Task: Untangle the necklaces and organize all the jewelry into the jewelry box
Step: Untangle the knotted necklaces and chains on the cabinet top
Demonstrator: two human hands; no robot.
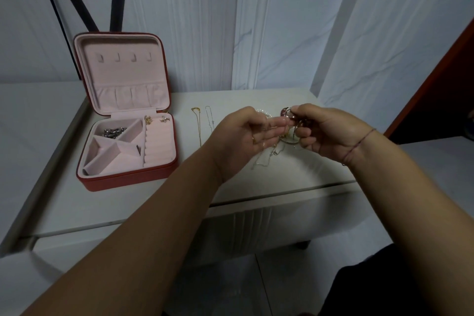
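Red outside and lined in pale pink velvet, the jewelry box (123, 174) sits open on the left of the white table (282, 187), with its lid standing upright. A heap of silver chain (115, 132) lies in its back left compartment. A gold piece (147, 119) and a silver piece (165, 118) sit at the far end of the ring rolls.

Just right of the box, a gold necklace (199, 126) and a silver necklace (209, 120) lie stretched out side by side on the table, apart from each other.

Both hands are raised over the table's right half and meet at a tangle (288, 120) of jewelry. The left hand (243, 136) pinches it between thumb and nearly straight fingers. The right hand (325, 131) has its fingers curled round it. The tangle seems to include dark red beads and a clear ring, though it is small and partly hidden. Thin chains (266, 159) trail from it down to the table.
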